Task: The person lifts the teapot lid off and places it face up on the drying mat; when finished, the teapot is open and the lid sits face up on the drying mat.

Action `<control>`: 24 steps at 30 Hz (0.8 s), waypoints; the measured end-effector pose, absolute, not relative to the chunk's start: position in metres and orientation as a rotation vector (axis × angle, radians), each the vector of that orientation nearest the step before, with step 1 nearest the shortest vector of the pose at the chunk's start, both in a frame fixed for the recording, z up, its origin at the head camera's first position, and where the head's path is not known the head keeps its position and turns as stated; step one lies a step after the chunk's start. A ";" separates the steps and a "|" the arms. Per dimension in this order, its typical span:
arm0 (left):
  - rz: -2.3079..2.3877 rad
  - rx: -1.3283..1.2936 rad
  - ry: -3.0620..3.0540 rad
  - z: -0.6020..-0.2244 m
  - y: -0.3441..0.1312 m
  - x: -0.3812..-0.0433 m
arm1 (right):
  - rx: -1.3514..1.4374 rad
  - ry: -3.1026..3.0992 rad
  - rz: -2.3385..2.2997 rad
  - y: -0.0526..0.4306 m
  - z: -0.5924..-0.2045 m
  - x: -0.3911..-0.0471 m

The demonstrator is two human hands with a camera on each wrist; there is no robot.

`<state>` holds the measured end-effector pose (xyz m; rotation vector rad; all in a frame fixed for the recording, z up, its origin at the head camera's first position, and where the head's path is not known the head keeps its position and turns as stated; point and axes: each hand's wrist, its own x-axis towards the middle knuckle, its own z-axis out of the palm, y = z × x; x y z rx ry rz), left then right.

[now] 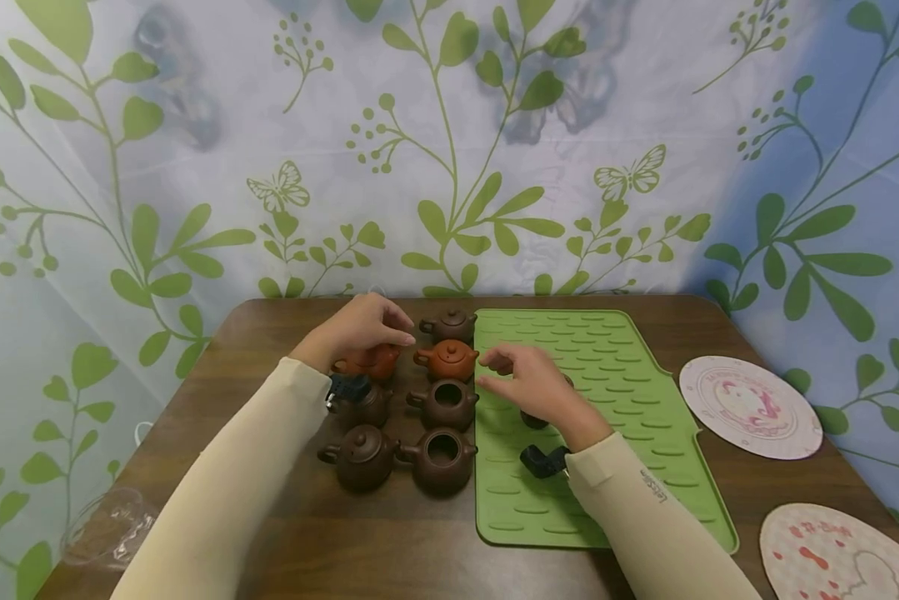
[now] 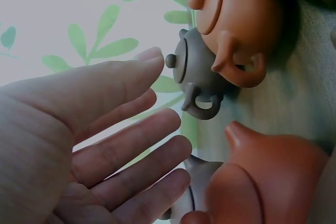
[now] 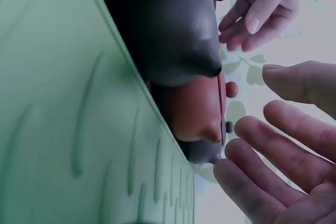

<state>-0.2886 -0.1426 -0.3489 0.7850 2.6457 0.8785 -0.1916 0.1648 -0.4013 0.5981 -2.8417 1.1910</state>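
Small clay teapots stand in two columns on the table. My left hand (image 1: 367, 323) hovers over the back of the left column, thumb and fingers apart and holding nothing. Close below it is a red teapot (image 2: 278, 182), partly covered by the hand in the head view. In the right column, a lidded orange teapot (image 1: 451, 358) sits before a dark lidded teapot (image 1: 452, 323). Nearer are two dark lidless teapots (image 1: 449, 404). My right hand (image 1: 531, 382), loosely bent and holding nothing, hangs over the green mat's left part, near the orange teapot's spout. A dark object (image 1: 535, 420) shows partly beneath it.
The ridged green mat (image 1: 644, 433) lies right of the teapots. Two round printed placemats (image 1: 749, 407) lie along the right side. A dark lidded teapot (image 1: 364, 458) fronts the left column. Clear crumpled plastic (image 1: 112, 525) is at the front left. A patterned cloth (image 1: 419, 192) hangs behind the table.
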 end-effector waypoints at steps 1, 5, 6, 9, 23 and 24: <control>0.882 0.782 2.636 -0.350 -0.142 -0.289 | 0.589 -2.851 1.192 0.162 -0.400 -0.194; 0.865 0.801 2.617 -0.356 -0.138 -0.292 | 0.551 -2.849 1.233 0.151 -0.396 -0.202; 0.858 0.804 2.614 -0.357 -0.137 -0.293 | 0.536 -2.844 1.246 0.149 -0.395 -0.204; 0.837 0.803 2.612 -0.359 -0.133 -0.291 | 0.516 -2.834 1.262 0.144 -0.394 -0.211; 0.822 0.814 2.640 -0.374 -0.128 -0.291 | 0.616 -2.923 1.137 0.133 -0.402 -0.237; 0.822 0.820 2.645 -0.375 -0.128 -0.291 | 0.614 -2.928 1.141 0.132 -0.402 -0.238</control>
